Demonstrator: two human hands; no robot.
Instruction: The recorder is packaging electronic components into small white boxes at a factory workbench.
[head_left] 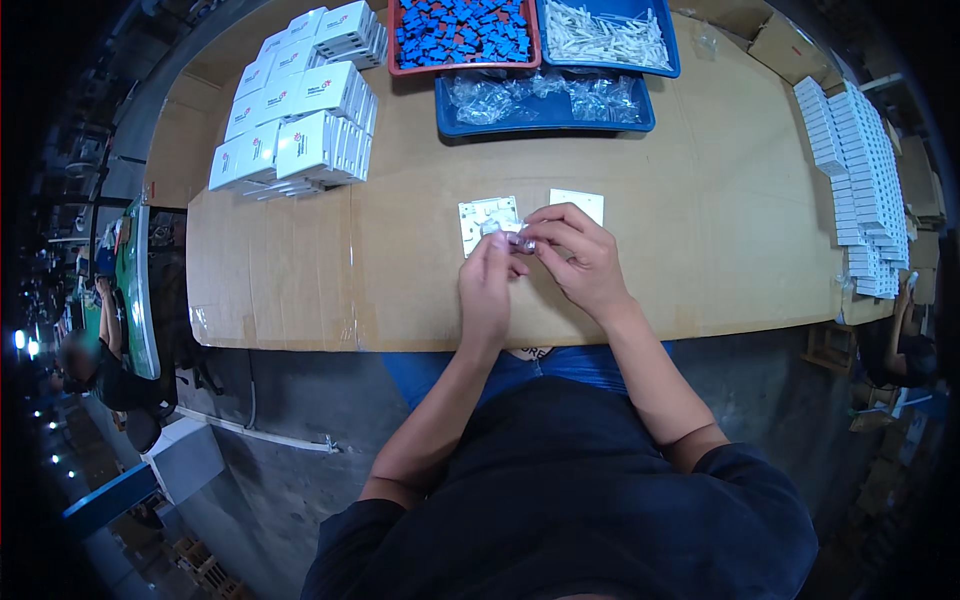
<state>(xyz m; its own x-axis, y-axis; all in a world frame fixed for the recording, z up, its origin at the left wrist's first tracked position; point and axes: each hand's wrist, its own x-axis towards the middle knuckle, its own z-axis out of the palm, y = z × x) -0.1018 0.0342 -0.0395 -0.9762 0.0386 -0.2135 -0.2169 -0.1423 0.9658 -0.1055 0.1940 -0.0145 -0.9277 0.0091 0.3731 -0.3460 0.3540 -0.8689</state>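
My left hand (486, 293) and my right hand (588, 262) meet near the front middle of the table. Their fingertips pinch a small shiny, clear-looking piece (521, 243) between them; its kind is too small to make out. Just beyond my left fingers lies a white square plastic plate (474, 214) with moulded details on its upper face, partly covered by the hands. A plain flat white plate (578, 203) rests behind my right hand, its lower part hidden by the fingers.
Cardboard covers the table (420, 300). Stacked white square boxes (305, 145) stand at the far left. At the back are a red tray (393, 68) of blue parts, a blue tray (676, 70) of white sticks and another blue tray (550, 128) of clear parts. White stacks (860, 180) line the right.
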